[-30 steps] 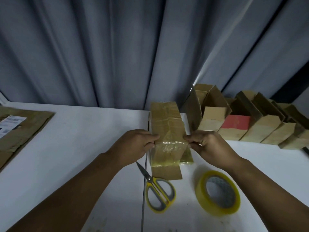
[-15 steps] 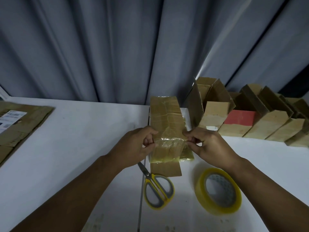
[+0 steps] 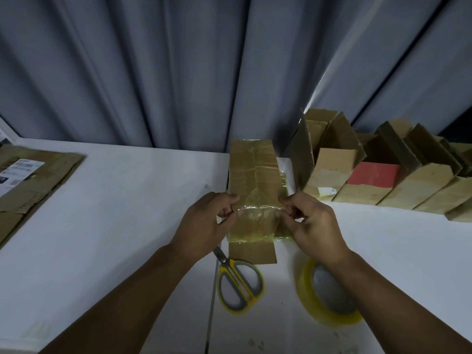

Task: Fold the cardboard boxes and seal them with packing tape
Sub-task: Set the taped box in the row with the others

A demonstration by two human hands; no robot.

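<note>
We are pinching tape strip [image 3: 255,217] at both ends: left hand [image 3: 204,226] and right hand [image 3: 315,226] curling fingers against sides of taped cardboard box [image 3: 255,172]. Box is lying mid-table [image 3: 127,213]. Yellow scissors [image 3: 240,284] and packing tape roll [image 3: 324,300] are sitting just nearer us. Folded boxes [image 3: 408,190] are lining far right.

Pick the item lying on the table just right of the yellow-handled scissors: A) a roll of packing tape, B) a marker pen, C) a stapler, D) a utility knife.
A: a yellowish roll of packing tape lies flat just right of the scissors.
</note>
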